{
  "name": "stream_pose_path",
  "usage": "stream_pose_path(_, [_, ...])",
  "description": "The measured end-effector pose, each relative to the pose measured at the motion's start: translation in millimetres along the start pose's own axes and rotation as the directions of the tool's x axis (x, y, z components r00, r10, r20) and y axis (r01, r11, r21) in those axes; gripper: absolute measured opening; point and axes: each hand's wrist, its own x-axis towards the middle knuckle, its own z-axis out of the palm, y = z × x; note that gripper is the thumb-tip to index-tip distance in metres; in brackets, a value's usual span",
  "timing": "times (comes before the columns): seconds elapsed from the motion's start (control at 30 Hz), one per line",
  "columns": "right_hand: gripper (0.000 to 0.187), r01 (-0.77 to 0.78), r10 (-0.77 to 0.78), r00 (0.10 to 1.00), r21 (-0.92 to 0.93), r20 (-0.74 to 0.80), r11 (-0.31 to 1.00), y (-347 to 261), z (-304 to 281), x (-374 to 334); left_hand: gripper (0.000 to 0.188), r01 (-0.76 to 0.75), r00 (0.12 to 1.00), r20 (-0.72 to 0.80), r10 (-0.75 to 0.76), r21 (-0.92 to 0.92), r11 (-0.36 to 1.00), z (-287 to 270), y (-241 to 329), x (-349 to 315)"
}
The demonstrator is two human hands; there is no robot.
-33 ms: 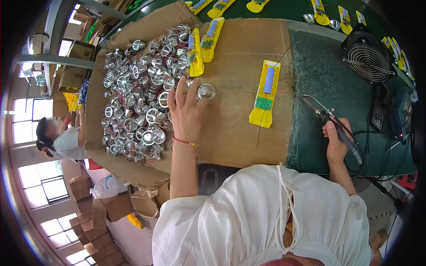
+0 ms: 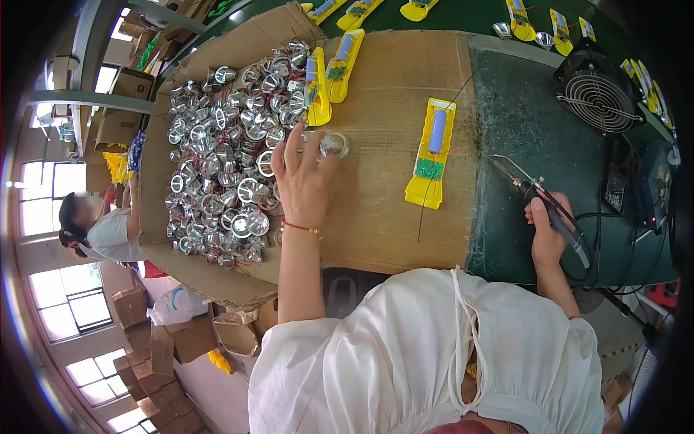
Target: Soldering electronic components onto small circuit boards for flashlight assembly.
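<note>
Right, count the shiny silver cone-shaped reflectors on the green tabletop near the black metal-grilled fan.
2: one reflector left of a yellow plastic casing, the other reflector right of it. More may be hidden behind the fan.

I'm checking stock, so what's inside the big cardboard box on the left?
The cardboard box holds a heap of silvery reflector cups. Cups on top hide whatever lies deeper, and the left hand blocks part of the heap's right side.
</note>
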Motion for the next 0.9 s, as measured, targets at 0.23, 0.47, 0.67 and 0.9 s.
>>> stream_pose_path(0.23, [0.018,-0.028,0.029,0.999,0.045,-0.015,0.999,-9.6,-6.6,-5.1,0.013,0.031,0.997,-0.063,-0.042,-0.166,0.986,-1.1,8.0,7.9])
stream_pose_path(0.47, [0.018,-0.029,0.019,0.997,0.127,0.076,0.992,-21.5,6.2,-11.5,0.01,-0.068,0.998,-0.005,0.067,-0.036,0.997,-4.5,11.1,23.2])
stream_pose_path(0.67, [0.019,0.148,-0.147,0.953,0.016,0.264,0.989,-36.8,11.2,-14.9,0.006,0.404,0.915,0.342,-0.215,-0.774,0.487,-27.5,55.4,11.7])
stream_pose_path(0.9, [0.017,0.165,-0.117,0.923,-0.103,0.366,0.981,-38.6,35.8,-11.3,0.007,0.399,0.914,0.323,-0.245,-0.825,0.4,-10.1,94.3,7.6])
